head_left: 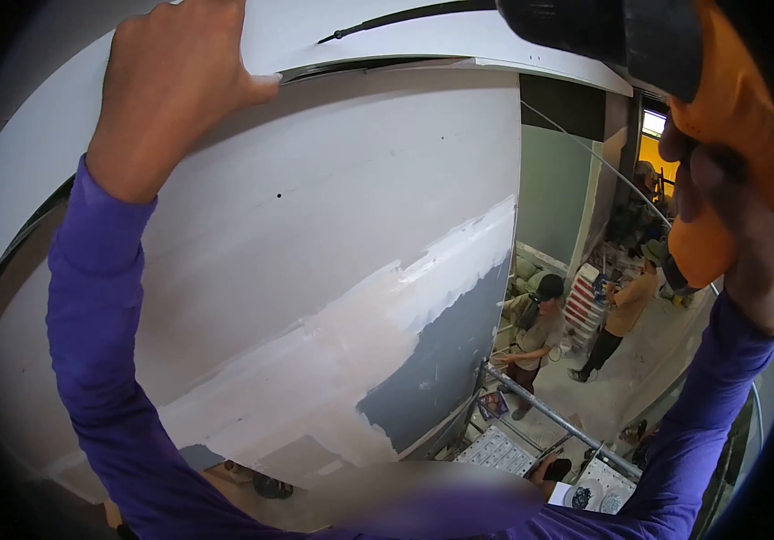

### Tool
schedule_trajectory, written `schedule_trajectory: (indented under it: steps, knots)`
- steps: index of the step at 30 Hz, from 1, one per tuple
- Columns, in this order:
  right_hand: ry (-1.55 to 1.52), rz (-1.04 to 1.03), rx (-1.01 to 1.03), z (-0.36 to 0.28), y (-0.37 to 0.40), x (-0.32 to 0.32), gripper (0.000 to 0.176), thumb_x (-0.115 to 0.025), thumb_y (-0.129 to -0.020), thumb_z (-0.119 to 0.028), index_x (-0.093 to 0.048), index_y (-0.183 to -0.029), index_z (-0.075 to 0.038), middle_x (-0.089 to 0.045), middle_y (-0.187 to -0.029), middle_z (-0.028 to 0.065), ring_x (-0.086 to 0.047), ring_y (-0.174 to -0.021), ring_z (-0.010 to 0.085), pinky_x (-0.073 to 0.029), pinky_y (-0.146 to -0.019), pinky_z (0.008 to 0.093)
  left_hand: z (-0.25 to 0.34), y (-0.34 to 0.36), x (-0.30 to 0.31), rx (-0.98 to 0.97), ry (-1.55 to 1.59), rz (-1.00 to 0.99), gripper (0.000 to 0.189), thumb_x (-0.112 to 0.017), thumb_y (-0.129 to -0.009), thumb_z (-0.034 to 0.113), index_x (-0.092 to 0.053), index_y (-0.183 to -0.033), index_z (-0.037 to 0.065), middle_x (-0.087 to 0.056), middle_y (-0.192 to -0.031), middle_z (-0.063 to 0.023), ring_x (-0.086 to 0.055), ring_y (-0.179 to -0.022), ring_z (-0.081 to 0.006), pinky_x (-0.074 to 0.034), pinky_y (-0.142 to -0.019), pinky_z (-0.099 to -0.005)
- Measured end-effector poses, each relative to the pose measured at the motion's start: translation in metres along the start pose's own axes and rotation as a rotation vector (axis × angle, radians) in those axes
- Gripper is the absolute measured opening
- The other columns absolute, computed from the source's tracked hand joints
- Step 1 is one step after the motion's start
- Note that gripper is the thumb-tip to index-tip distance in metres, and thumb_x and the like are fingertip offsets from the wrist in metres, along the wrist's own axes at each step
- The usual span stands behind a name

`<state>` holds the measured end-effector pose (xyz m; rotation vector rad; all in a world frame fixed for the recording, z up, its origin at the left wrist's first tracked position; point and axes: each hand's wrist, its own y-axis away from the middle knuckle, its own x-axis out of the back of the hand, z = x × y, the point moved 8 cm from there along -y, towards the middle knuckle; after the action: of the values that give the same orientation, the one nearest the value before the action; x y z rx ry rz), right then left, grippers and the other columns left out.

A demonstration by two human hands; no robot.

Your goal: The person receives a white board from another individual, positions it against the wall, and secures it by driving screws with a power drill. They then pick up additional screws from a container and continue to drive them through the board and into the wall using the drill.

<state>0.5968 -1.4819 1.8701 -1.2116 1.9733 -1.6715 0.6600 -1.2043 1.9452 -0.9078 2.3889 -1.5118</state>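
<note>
My left hand (175, 85) is raised against the curved white panel (405, 38) overhead. Its thumb sticks out to the right by the panel's lower edge, while the fingertips are hidden behind the knuckles and the top of the view. High on the right, my right hand (720, 193) wraps round the handle of an orange and black power tool (738, 99). The black front of this tool is close to the panel. A thin black rod-like piece (378, 24) with a pointed end runs across the panel between my hands.
Below the panel stands a grey wall (315, 207) with white filler patches. Down on the right are a scaffold rail (567, 423), perforated platform boards (499, 450) and a tub (583, 494). Two people (540, 337) stand on the floor below. A pale cable (576, 144) crosses the right side.
</note>
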Motion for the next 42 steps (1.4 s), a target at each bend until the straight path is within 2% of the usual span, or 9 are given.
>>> schedule_trajectory:
  steps: [5, 7, 10, 15, 24, 30, 33, 36, 42]
  knots:
    - [-0.051, -0.013, -0.007, 0.005, -0.009, 0.002, 0.042, -0.057, -0.087, -0.022, -0.057, -0.119, 0.005, -0.061, -0.089, 0.0095, -0.052, -0.064, 0.0120, -0.044, -0.064, 0.0268, -0.010, 0.006, 0.011, 0.008, 0.377, -0.035, 0.067, -0.077, -0.072, 0.041, -0.061, -0.118, -0.005, -0.064, -0.066, -0.0143, -0.060, -0.059, -0.0206, -0.047, -0.059, -0.0319]
    - [-0.065, -0.017, -0.012, 0.007, -0.010, 0.004, 0.042, -0.057, -0.087, -0.023, -0.057, -0.119, 0.005, -0.060, -0.088, 0.0091, -0.052, -0.064, 0.0120, -0.043, -0.064, 0.0268, -0.009, 0.033, -0.024, -0.044, 0.345, 0.404, 0.061, -0.077, -0.075, 0.043, -0.061, -0.119, 0.003, -0.060, -0.062, -0.0057, -0.051, -0.048, -0.0142, -0.043, -0.048, -0.0276]
    - [-0.075, -0.028, -0.024, 0.010, -0.013, 0.006, 0.042, -0.058, -0.087, -0.024, -0.057, -0.119, 0.005, -0.059, -0.086, 0.0085, -0.052, -0.064, 0.0119, -0.043, -0.064, 0.0270, 0.004, 0.074, -0.048, 0.053, 1.109, 0.399, 0.045, -0.070, -0.086, 0.044, -0.061, -0.109, 0.006, -0.048, -0.060, 0.0026, -0.035, -0.049, -0.0064, -0.028, -0.046, -0.0221]
    - [-0.087, -0.041, -0.041, 0.016, -0.015, 0.012, 0.043, -0.058, -0.087, -0.025, -0.057, -0.118, 0.005, -0.057, -0.084, 0.0076, -0.051, -0.063, 0.0118, -0.042, -0.063, 0.0271, 0.002, 0.081, -0.162, 0.773, 2.157, 0.562, 0.046, -0.064, -0.088, 0.052, -0.059, -0.088, 0.006, -0.036, -0.060, 0.0058, -0.032, -0.054, -0.0039, -0.022, -0.050, -0.0197]
    - [-0.126, -0.069, -0.079, 0.037, -0.018, 0.016, 0.045, -0.059, -0.087, -0.028, -0.058, -0.118, 0.005, -0.054, -0.079, 0.0059, -0.049, -0.063, 0.0115, -0.041, -0.062, 0.0275, 0.010, 0.042, -0.150, 0.969, 1.977, 0.853, 0.042, -0.074, -0.079, 0.039, -0.056, -0.062, 0.005, -0.034, -0.057, 0.0030, -0.032, -0.054, -0.0080, -0.031, -0.053, -0.0241]
    - [-0.130, -0.104, -0.103, 0.046, -0.023, 0.018, 0.046, -0.060, -0.087, -0.030, -0.058, -0.117, 0.005, -0.052, -0.077, 0.0048, -0.048, -0.062, 0.0114, -0.040, -0.062, 0.0277, 0.011, 0.044, -0.152, 1.006, 1.949, 0.859, 0.041, -0.076, -0.077, 0.038, -0.060, -0.066, 0.001, -0.034, -0.057, 0.0034, -0.032, -0.054, -0.0084, -0.034, -0.055, -0.0238]
    - [-0.130, -0.111, -0.120, 0.049, -0.026, 0.015, 0.047, -0.060, -0.087, -0.031, -0.058, -0.117, 0.005, -0.051, -0.075, 0.0042, -0.048, -0.062, 0.0113, -0.040, -0.062, 0.0278, 0.010, 0.043, -0.141, 1.002, 1.905, 1.003, 0.056, -0.074, -0.081, 0.022, -0.034, -0.043, 0.010, -0.024, -0.048, 0.0088, -0.018, -0.045, -0.0054, -0.016, -0.045, -0.0275]
    - [-0.113, -0.103, -0.132, 0.048, -0.025, 0.011, 0.047, -0.061, -0.087, -0.032, -0.058, -0.116, 0.005, -0.049, -0.073, 0.0035, -0.047, -0.061, 0.0112, -0.039, -0.061, 0.0279, 0.010, 0.044, -0.150, 1.000, 1.944, 0.891, 0.038, -0.077, -0.074, 0.037, -0.063, -0.068, 0.002, -0.036, -0.059, 0.0024, -0.035, -0.055, -0.0092, -0.037, -0.059, -0.0248]
    - [-0.082, -0.040, -0.156, 0.042, -0.022, 0.007, 0.048, -0.062, -0.087, -0.037, -0.060, -0.112, 0.004, -0.047, -0.069, 0.0031, -0.046, -0.060, 0.0113, -0.038, -0.060, 0.0278, 0.011, 0.045, -0.155, 1.048, 1.945, 0.899, 0.035, -0.077, -0.074, 0.035, -0.064, -0.069, 0.003, -0.036, -0.059, 0.0030, -0.035, -0.055, -0.0081, -0.036, -0.058, -0.0242]
